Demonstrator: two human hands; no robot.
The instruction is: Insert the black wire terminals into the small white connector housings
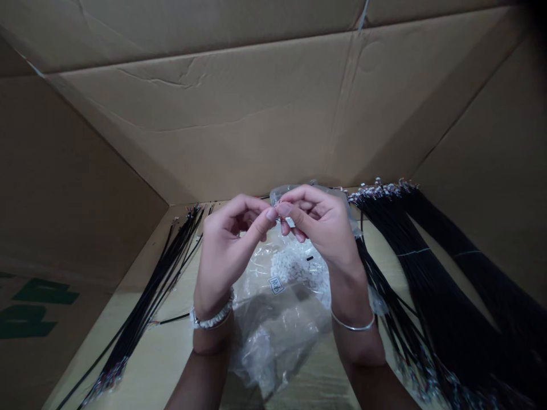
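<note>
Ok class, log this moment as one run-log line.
left hand, right hand: pinching thin wire | clear plastic bag of white parts | black cable bundles

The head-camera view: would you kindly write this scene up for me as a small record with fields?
Left hand: fingertips pinch a thin dark wire; white beaded bracelet on wrist
Right hand: fingertips meet the left hand's at the wire; silver bangle on wrist
Beneath hands: clear plastic bag of small white pieces, with a label
Left side: bundle of black wires
Right side: larger bundles of black wires
Surroundings: cardboard box
</note>
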